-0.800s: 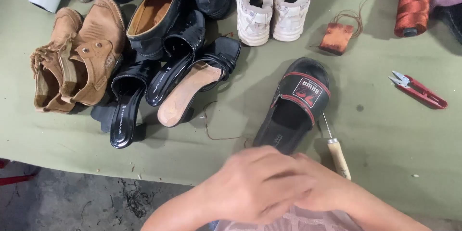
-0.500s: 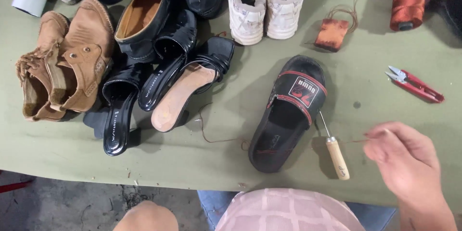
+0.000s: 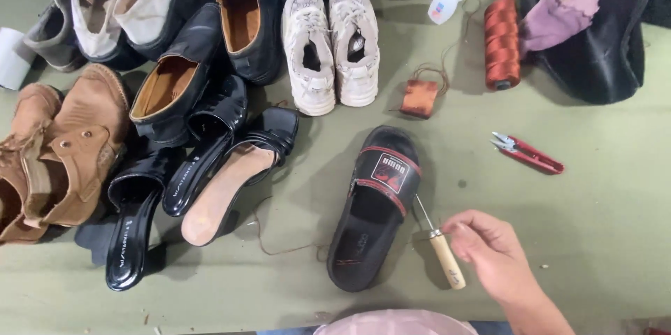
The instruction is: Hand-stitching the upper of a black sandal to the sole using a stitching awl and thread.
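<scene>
My right hand (image 3: 493, 257) reaches in from the lower right and its fingers close around the wooden handle of an awl (image 3: 443, 255) lying on the green table. The awl's metal tip points up towards a black slide sandal (image 3: 374, 209) with a red-trimmed strap, which lies just left of it. A loose brown thread (image 3: 279, 243) trails from the sandal's heel across the table. My left hand is out of sight.
Several shoes crowd the left and back: brown boots (image 3: 59, 150), black heels (image 3: 175, 195), black loafers (image 3: 210, 62), white sneakers (image 3: 330, 45). Red thread snips (image 3: 528, 153) lie to the right, an orange thread spool (image 3: 502, 43), a small thread card (image 3: 419, 97) and a black bag (image 3: 594, 34) behind.
Both hands were together low in the middle. My right hand swung out to the right, then came back left onto the awl's handle. My left hand dropped out of view.
</scene>
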